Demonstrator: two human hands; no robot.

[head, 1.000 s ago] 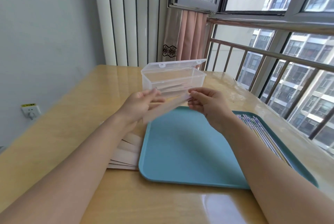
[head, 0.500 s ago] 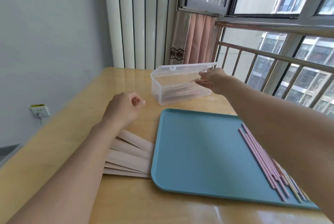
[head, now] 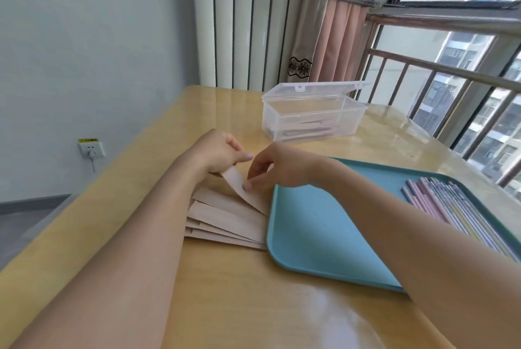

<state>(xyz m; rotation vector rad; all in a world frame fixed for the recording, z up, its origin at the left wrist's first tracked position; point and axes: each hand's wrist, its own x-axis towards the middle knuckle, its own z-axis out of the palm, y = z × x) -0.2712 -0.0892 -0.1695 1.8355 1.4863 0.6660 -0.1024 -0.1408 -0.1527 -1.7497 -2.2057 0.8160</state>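
A fan of several long beige paper sleeves (head: 225,219) lies on the wooden table just left of the teal tray (head: 318,238). The top sleeve (head: 238,182) is lifted at its far end. My left hand (head: 220,152) pinches that far end between thumb and fingers. My right hand (head: 277,169) reaches across from the right and pinches the same sleeve near its middle with curled fingertips. A clear plastic box (head: 311,114) with its lid raised stands farther back and holds a few filled sleeves.
Several pink and patterned straws (head: 451,207) lie in a row at the tray's right side. A window with a metal railing (head: 451,72) runs along the table's right edge. A wall socket (head: 91,148) sits low on the left wall.
My right hand came back from the clear box to the sleeve pile. My left hand, earlier a loose fist above the pile, now pinches the top sleeve. The camera tilted down and left.
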